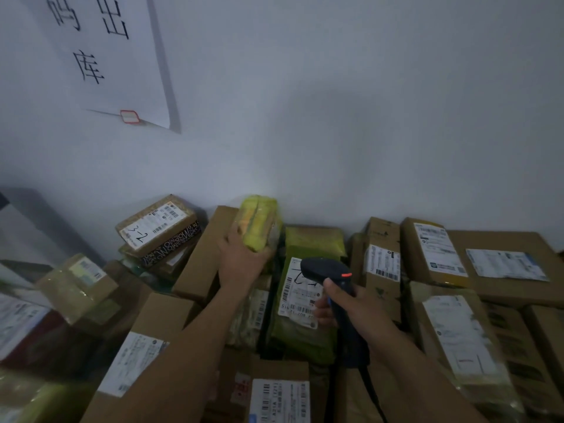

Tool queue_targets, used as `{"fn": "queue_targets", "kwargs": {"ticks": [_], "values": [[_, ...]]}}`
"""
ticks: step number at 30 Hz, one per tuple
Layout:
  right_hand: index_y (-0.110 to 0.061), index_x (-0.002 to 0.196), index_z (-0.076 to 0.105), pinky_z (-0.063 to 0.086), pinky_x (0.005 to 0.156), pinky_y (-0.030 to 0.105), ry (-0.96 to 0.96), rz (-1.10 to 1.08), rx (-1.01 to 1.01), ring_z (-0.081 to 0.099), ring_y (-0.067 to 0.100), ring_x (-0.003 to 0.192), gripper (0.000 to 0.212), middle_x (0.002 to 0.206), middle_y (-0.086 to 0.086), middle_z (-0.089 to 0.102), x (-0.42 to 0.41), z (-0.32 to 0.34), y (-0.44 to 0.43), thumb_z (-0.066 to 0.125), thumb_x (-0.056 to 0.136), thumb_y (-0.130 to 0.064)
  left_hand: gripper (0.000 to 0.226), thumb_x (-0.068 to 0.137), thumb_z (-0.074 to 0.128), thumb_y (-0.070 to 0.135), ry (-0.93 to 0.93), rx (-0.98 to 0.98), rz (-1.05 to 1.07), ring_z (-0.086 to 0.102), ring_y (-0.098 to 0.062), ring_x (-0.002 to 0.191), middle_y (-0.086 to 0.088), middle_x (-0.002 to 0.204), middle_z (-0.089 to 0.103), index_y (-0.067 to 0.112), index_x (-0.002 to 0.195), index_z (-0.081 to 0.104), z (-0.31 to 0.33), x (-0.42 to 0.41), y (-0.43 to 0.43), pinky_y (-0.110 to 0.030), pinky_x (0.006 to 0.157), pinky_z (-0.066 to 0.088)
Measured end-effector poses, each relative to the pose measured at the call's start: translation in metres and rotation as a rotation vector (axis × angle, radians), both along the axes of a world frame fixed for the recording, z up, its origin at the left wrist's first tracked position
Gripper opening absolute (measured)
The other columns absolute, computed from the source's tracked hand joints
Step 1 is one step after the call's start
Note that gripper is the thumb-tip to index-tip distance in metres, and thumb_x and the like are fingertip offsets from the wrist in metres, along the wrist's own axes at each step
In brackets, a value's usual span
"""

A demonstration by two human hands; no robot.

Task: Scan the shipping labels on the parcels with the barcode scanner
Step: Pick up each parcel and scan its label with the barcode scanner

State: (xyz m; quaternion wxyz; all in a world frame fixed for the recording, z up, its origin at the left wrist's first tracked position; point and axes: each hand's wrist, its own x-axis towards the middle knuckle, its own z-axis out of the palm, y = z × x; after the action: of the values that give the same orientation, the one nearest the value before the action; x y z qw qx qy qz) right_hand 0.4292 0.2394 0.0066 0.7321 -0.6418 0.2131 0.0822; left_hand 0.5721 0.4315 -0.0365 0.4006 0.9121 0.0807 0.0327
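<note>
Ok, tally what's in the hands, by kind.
Parcel: 1, gripped by the left hand
Scanner: 1, held in the right hand
Total: 2

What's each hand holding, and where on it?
Left hand grips the yellow-green parcel at its near end; right hand grips the barcode scanner by its handle.

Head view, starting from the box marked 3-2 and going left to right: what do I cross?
Box marked 3-2 → yellow parcel gripped by the left hand → scanner held in the right hand → upright carton → labelled box → wide flat box.
</note>
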Motion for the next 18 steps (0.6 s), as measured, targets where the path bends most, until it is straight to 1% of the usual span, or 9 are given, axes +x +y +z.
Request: {"fn": "queue_targets", "kwargs": {"ticks": [2, 3, 5, 7, 8, 10, 12, 16, 18], "values": [[0.0, 0.09, 0.07, 0.058, 0.059, 0.03, -0.035, -0.022, -0.002, 0.073, 0.029, 0.07, 0.055, 0.081, 0.019, 0.074, -0.007, 0.013, -0.003, 0.075, 0.066, -0.049, 0.085, 0.072, 0.078, 0.038, -0.121, -0.13, 0.044, 0.053, -0.021, 0.109, -0.005, 0.125, 0.048, 0.02, 0.144, 0.037, 0.015, -0.007, 0.006, -0.022, 0.074, 0.043], [-0.003, 0.085, 0.071, 0.057, 0.057, 0.03, -0.055, -0.032, -0.004, 0.071, 0.028, 0.067, 0.053, 0.079, 0.019, 0.074, -0.011, 0.02, -0.005, 0.075, 0.065, -0.051, 0.082, 0.072, 0.079, 0.035, -0.167, -0.203, 0.07, 0.052, -0.017, 0.11, 0.0, 0.125, 0.048, 0.022, 0.143, 0.04, 0.025, -0.012, 0.01, -0.021, 0.077, 0.042], [-0.011, 0.074, 0.074, 0.055, 0.054, 0.029, -0.091, -0.044, -0.005, 0.069, 0.027, 0.063, 0.048, 0.078, 0.017, 0.073, -0.021, 0.035, -0.005, 0.075, 0.062, -0.057, 0.078, 0.075, 0.079, 0.034, -0.208, -0.332, 0.104, 0.047, -0.011, 0.112, 0.008, 0.122, 0.045, 0.026, 0.144, 0.043, 0.042, -0.024, 0.016, -0.027, 0.085, 0.041], [-0.013, 0.073, 0.074, 0.053, 0.05, 0.029, -0.125, -0.067, -0.021, 0.067, 0.024, 0.059, 0.051, 0.078, 0.016, 0.073, -0.033, 0.052, -0.005, 0.074, 0.059, -0.062, 0.07, 0.08, 0.077, 0.034, -0.19, -0.458, 0.086, 0.051, -0.011, 0.111, 0.008, 0.125, 0.048, 0.03, 0.142, 0.044, 0.056, -0.04, 0.023, -0.032, 0.088, 0.046], [-0.015, 0.073, 0.073, 0.052, 0.049, 0.03, -0.142, -0.08, -0.037, 0.065, 0.024, 0.056, 0.052, 0.078, 0.015, 0.073, -0.039, 0.06, -0.005, 0.073, 0.058, -0.064, 0.065, 0.081, 0.076, 0.034, -0.17, -0.522, 0.069, 0.054, -0.011, 0.109, 0.008, 0.125, 0.051, 0.032, 0.138, 0.046, 0.062, -0.049, 0.026, -0.032, 0.087, 0.05], [-0.021, 0.068, 0.072, 0.051, 0.048, 0.031, -0.172, -0.089, -0.084, 0.063, 0.022, 0.053, 0.047, 0.074, 0.012, 0.072, -0.055, 0.076, -0.005, 0.071, 0.058, -0.067, 0.054, 0.083, 0.076, 0.035, -0.143, -0.611, 0.026, 0.058, -0.001, 0.1, 0.015, 0.117, 0.056, 0.042, 0.128, 0.047, 0.073, -0.069, 0.03, -0.02, 0.071, 0.054], [-0.022, 0.066, 0.072, 0.051, 0.05, 0.032, -0.187, -0.087, -0.116, 0.062, 0.024, 0.052, 0.047, 0.072, 0.012, 0.07, -0.076, 0.089, -0.002, 0.069, 0.06, -0.068, 0.055, 0.082, 0.077, 0.034, -0.098, -0.702, -0.012, 0.06, 0.0, 0.097, 0.019, 0.115, 0.057, 0.043, 0.128, 0.048, 0.081, -0.09, 0.034, -0.015, 0.062, 0.052], [-0.013, 0.07, 0.071, 0.05, 0.046, 0.032, -0.152, -0.104, -0.1, 0.059, 0.026, 0.048, 0.05, 0.07, 0.015, 0.069, -0.121, 0.106, 0.003, 0.071, 0.063, -0.062, 0.082, 0.073, 0.079, 0.038, 0.048, -0.89, -0.037, 0.067, -0.018, 0.106, 0.001, 0.127, 0.061, 0.032, 0.146, 0.041, 0.087, -0.135, 0.039, -0.038, 0.081, 0.059], [-0.006, 0.076, 0.068, 0.049, 0.042, 0.029, -0.114, -0.095, -0.133, 0.059, 0.024, 0.045, 0.053, 0.066, 0.014, 0.069, -0.142, 0.114, 0.004, 0.07, 0.066, -0.058, 0.082, 0.077, 0.078, 0.034, 0.078, -0.908, -0.026, 0.064, -0.025, 0.112, -0.005, 0.133, 0.059, 0.029, 0.148, 0.038, 0.085, -0.154, 0.04, -0.05, 0.091, 0.055]]}}
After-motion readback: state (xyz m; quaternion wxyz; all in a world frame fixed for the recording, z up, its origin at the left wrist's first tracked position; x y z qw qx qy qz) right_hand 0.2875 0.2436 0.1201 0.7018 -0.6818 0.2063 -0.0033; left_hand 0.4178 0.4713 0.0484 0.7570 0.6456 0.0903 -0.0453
